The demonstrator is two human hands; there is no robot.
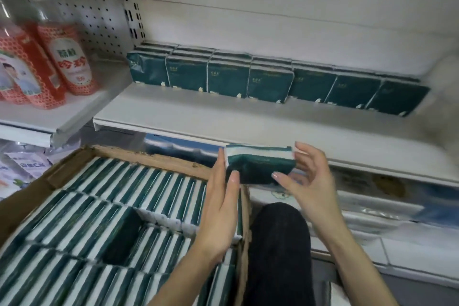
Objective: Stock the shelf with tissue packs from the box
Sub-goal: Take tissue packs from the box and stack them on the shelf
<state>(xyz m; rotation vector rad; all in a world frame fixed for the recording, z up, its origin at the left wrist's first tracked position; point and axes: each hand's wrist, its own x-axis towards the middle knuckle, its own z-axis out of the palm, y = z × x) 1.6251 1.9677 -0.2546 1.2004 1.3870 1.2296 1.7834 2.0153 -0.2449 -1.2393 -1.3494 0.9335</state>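
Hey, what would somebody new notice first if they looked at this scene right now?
First, the dark green plastic-wrapped tissue pack held mid-air at centre, the left hand flat against one end, the right hand pinching the other. Then the brown cardboard box at lower left, crammed with green-and-white packs, and the row of matching green packs on the white metal shelf above.
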